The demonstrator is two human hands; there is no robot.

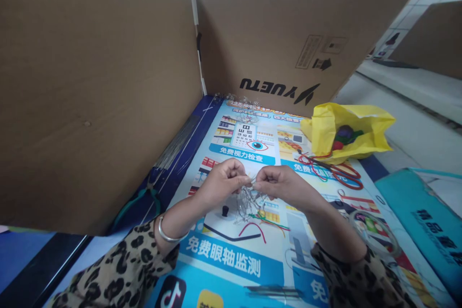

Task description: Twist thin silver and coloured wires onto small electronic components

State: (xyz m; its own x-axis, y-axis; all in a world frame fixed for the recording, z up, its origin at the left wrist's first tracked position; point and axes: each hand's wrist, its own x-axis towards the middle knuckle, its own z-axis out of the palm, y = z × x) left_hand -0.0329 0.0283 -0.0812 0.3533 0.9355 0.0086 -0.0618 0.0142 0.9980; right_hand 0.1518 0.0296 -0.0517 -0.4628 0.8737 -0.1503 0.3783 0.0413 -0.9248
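A tangle of thin silvery wire [248, 206] hangs below my two hands over the printed poster. My left hand [225, 183], with a bracelet at the wrist, is closed in a pinch on the wire. Close beside it on the right, my right hand [276, 184] also pinches the wire, the fingertips of both hands almost touching. Short red, green and yellow strands [272, 222] lie just under the tangle. Exactly how the wire runs between the fingertips is too fine to tell.
Cardboard walls [281, 38] stand left and behind. Red-handled scissors [342, 173] lie by a yellow bag [353, 127] holding coloured balls. Green-handled pliers [144, 197] and straight wires [178, 142] are at left, a clear tape roll [375, 231] and teal case [418, 221] at right, thin rods [274, 291] in front.
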